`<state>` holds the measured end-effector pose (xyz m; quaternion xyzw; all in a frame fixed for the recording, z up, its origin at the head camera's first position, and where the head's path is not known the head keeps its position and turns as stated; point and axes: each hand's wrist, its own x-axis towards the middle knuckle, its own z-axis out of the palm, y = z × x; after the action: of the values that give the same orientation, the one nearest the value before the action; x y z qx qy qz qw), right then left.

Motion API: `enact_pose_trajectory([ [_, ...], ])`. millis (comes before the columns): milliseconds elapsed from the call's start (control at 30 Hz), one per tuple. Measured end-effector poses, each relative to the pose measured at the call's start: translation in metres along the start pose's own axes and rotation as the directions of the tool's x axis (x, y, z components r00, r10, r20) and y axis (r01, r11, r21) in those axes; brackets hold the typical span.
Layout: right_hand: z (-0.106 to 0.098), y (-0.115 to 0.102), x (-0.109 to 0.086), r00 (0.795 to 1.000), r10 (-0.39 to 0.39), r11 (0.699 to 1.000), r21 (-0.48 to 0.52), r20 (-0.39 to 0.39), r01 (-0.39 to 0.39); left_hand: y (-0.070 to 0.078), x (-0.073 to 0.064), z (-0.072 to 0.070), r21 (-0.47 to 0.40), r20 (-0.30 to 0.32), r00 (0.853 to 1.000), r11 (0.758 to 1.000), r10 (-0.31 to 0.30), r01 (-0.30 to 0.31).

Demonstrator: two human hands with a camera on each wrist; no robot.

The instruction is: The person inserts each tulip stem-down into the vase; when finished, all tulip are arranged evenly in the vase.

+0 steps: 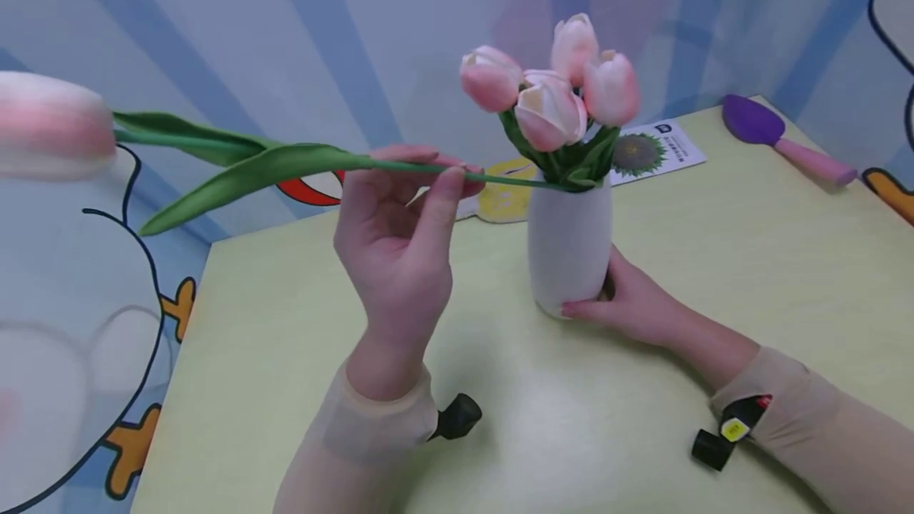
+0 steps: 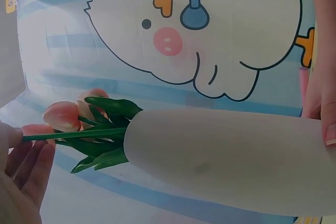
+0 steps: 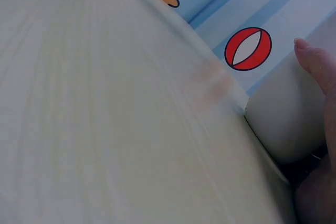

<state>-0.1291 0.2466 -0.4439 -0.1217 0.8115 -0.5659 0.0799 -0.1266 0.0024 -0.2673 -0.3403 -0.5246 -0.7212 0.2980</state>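
A white vase (image 1: 570, 252) stands upright on the table, holding several pink tulips (image 1: 550, 109) with green leaves. My left hand (image 1: 400, 236) pinches the green stem of another pink tulip (image 1: 57, 127), which lies nearly level, its bloom out to the left. The stem's far end reaches the vase's mouth; in the left wrist view the stem (image 2: 79, 134) meets the rim, and whether its tip is inside I cannot tell. My right hand (image 1: 635, 304) grips the vase low on its right side, thumb in front. In the right wrist view the thumb (image 3: 317, 64) lies against the vase (image 3: 286, 114).
Behind the vase lie a printed card (image 1: 660, 151) and a yellow flat piece (image 1: 503, 195). A spatula-like tool with a purple head (image 1: 753, 119) and pink handle rests at the back right. A cartoon-printed wall (image 1: 400, 38) borders the pale table (image 1: 750, 260).
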Motion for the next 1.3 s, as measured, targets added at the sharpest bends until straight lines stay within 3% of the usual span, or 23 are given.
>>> enact_pose_trajectory([
  [267,-0.001,0.002,0.001,1.000,-0.023,1.000,0.007,0.011,0.023,0.002,0.003,-0.002,0.090,0.092,0.996,0.996,-0.020,0.011],
  [500,0.000,0.002,0.000,1.000,-0.017,1.000,0.001,0.012,0.017,0.007,0.011,0.001,0.116,0.167,0.986,0.993,-0.023,0.004],
  [600,0.000,0.002,-0.001,1.000,-0.012,1.000,-0.001,0.012,0.012,0.009,0.017,0.004,0.155,0.228,0.973,0.988,-0.025,-0.011],
  [733,0.000,0.000,0.000,1.000,-0.021,1.000,0.002,0.014,0.021,0.010,0.026,0.009,0.245,0.315,0.949,0.966,0.006,-0.087],
  [833,0.000,-0.001,0.001,0.999,-0.031,1.000,0.003,0.013,0.031,0.009,0.030,0.011,0.280,0.343,0.939,0.952,0.017,-0.119],
  [1300,-0.001,0.002,0.001,0.999,-0.045,0.999,-0.005,0.005,0.045,-0.003,0.018,0.020,0.199,0.373,0.928,0.976,0.010,-0.091],
])
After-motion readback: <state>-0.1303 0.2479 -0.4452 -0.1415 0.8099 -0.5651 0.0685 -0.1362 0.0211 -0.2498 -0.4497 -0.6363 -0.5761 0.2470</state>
